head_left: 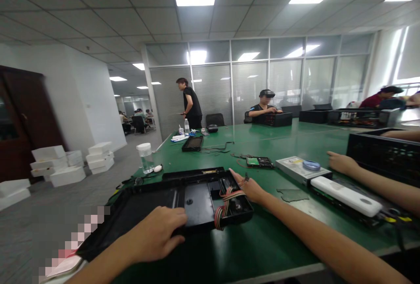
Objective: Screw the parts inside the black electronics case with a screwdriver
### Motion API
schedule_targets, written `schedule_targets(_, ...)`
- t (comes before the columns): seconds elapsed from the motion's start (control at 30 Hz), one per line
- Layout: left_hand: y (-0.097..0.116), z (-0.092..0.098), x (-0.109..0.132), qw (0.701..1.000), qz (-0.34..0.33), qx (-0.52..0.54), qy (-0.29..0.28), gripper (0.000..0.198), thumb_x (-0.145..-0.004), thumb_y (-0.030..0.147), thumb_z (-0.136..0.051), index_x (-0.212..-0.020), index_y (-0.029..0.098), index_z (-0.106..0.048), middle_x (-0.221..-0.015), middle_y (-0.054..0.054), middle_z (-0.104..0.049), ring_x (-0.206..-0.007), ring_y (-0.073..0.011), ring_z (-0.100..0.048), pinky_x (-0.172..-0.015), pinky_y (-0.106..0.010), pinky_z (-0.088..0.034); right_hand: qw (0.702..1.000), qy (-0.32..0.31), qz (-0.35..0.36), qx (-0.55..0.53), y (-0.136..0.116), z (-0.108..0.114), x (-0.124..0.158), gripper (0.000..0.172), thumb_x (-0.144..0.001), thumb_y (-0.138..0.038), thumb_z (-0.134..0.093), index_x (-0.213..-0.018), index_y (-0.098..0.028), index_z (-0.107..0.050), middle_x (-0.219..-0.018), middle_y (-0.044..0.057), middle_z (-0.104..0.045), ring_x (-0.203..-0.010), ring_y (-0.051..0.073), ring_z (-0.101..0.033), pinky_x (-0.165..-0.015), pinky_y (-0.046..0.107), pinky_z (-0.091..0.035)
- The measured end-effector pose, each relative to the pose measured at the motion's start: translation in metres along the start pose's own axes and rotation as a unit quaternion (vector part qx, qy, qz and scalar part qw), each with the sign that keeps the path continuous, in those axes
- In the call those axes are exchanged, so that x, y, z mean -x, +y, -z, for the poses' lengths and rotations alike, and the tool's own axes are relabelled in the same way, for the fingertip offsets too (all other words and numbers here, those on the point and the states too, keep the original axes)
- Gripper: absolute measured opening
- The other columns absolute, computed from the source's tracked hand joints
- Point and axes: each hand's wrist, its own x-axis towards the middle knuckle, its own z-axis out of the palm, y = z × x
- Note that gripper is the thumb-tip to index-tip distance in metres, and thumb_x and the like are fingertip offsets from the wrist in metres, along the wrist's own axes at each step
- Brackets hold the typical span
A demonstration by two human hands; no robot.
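Observation:
A flat black case [197, 198] lies open on the green table [262, 240] in front of me. My left hand [157, 233] rests on its near edge, fingers curled down over the rim. My right hand [250, 186] lies at the case's right end, index finger stretched toward the inside, and a small dark part shows pinched between the other fingers. A red-and-white striped ribbon cable [225, 206] loops out of the case just below that hand.
A co-worker's hand [341, 162] rests by a silver drive [300, 169] and a white bar-shaped unit [346, 196] on the right, before a black crate [383, 155]. A small circuit board [259, 161] and clear jar [146, 158] stand beyond the case. People work at the far end.

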Motion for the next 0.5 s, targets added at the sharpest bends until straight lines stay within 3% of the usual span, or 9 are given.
schedule_targets(0.07,-0.001,-0.018,0.005,1.000,0.016,0.007,-0.009,0.011,-0.078,0.032,-0.054,-0.086,0.025,-0.052,-0.090,-0.001,-0.057,-0.081,-0.0194,-0.053,-0.070,-0.027,-0.034,0.996,-0.011,0.010,0.085,0.024,0.015,0.009,0.054,-0.079,-0.029,-0.046,-0.130,-0.017,-0.034,-0.127,0.013,-0.043,-0.109,0.023,-0.047,-0.090,0.035,-0.038)
schedule_targets(0.13,-0.003,-0.033,0.006,0.999,0.022,0.012,-0.023,0.011,-0.077,0.030,-0.056,-0.086,0.024,-0.052,-0.091,-0.001,-0.057,-0.081,-0.0196,-0.054,-0.071,-0.027,-0.035,0.992,-0.026,0.005,0.124,0.052,0.031,0.016,0.048,-0.080,-0.026,-0.043,-0.127,-0.017,-0.039,-0.126,0.012,-0.044,-0.108,0.022,-0.048,-0.090,0.034,-0.037)
schedule_targets(0.27,-0.007,-0.046,-0.004,0.998,0.002,0.007,-0.059,0.013,-0.075,0.027,-0.058,-0.086,0.022,-0.052,-0.091,-0.001,-0.057,-0.084,-0.0191,-0.054,-0.073,-0.026,-0.037,0.992,0.049,-0.074,0.085,0.093,0.045,0.023,0.032,-0.083,-0.029,-0.040,-0.107,-0.014,-0.055,-0.108,0.013,-0.055,-0.096,0.021,-0.053,-0.086,0.033,-0.039)
schedule_targets(0.37,-0.008,-0.043,-0.010,0.996,-0.021,0.001,-0.085,0.016,-0.072,0.027,-0.061,-0.084,0.020,-0.052,-0.089,0.000,-0.057,-0.084,-0.0182,-0.054,-0.073,-0.025,-0.037,0.991,0.080,-0.104,0.032,0.095,0.040,0.020,0.033,-0.085,-0.038,-0.035,-0.094,-0.015,-0.057,-0.083,0.007,-0.060,-0.079,0.020,-0.055,-0.074,0.032,-0.043)
schedule_targets(0.5,-0.009,-0.039,-0.006,0.995,-0.033,0.008,-0.091,0.015,-0.071,0.025,-0.062,-0.083,0.020,-0.054,-0.088,0.000,-0.058,-0.084,-0.0179,-0.054,-0.073,-0.026,-0.037,0.998,0.041,-0.048,-0.010,0.066,0.023,0.012,0.034,-0.086,-0.042,-0.035,-0.088,-0.016,-0.057,-0.072,0.002,-0.057,-0.065,0.015,-0.052,-0.064,0.027,-0.042)
